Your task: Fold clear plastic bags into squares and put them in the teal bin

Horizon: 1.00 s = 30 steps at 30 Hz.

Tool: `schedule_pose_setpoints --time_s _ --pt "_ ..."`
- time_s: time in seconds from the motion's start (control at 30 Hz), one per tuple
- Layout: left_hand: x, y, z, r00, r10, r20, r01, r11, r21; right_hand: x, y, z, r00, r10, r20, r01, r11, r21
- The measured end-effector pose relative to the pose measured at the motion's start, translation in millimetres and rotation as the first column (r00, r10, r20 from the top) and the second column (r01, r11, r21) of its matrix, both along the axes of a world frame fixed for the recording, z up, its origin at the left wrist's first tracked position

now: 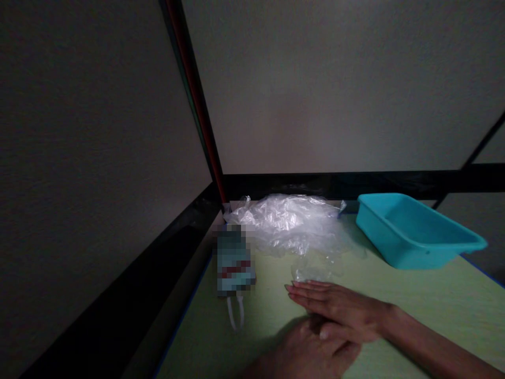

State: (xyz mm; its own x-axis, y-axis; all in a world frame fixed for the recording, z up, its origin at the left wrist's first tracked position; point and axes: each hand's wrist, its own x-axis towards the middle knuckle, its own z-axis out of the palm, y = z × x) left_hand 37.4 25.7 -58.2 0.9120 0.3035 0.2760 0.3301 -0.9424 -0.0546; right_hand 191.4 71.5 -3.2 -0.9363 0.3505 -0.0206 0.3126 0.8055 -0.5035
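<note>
- Progress: can't judge amt done vs. remaining. Clear plastic (pixel 288 216) lies in a loose, crumpled heap, mid-frame toward the far edge of the surface (pixel 426 305); no neat stack or folded pc. visible.
- A smaller clear pc. (pixel 311 269) sits on the near side of the heap, lower ctr., just beyond the R fingertips; can't tell if it's separate or part of the heap, or if the fingers touch it.
- R hand (pixel 345 308): lower ctr., in from lower R. Fingers extended, close together, pointing L; looks released, w/ no visible grip on anything. Palm faces down, so what's under it is hidden.
- L hand (pixel 305 350): bottom ctr., partly under/against the R hand & cut off by the frame edge. Fingers mostly hidden + blurry; can't tell if clenched, released or grasping.
- Hands overlap & seem to touch each other; nothing seen held btwn them.
- Turquoise tub (pixel 430 250): R side of frame, upright, near the far R part of the surface, beside the heap's R end; neither hand on it.
- Pixelated item (pixel 234 263) w/ a pale loop (pixel 241 313): L of ctr., near the surface's L edge, close to the heap; ID unclear, apart from both hands.
</note>
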Motion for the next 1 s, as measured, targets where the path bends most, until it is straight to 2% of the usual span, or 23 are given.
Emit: schedule_pose_setpoints --time_s 0.2,0.43,0.8,1.0 --pt "-4.1 -0.9 5.5 0.999 -0.014 -0.037 0.011 0.997 -0.076 -4.7 15.7 -7.4 0.999 -0.023 0.025 0.020 0.994 0.111" --pt "-6.0 0.3 16.0 0.998 -0.031 -0.047 0.032 0.999 0.026 -7.7 27.5 -15.6 0.999 -0.044 0.010 0.041 0.982 0.182" --pt "-4.6 0.3 12.0 1.000 -0.019 0.005 0.018 0.994 0.104 -9.2 30.2 -16.8 0.998 -0.054 0.021 0.047 0.971 0.236" --pt "-4.1 -0.1 10.6 1.000 -0.018 0.000 0.018 0.997 0.068 -9.4 30.7 -17.4 0.999 -0.054 0.010 0.050 0.971 0.233"
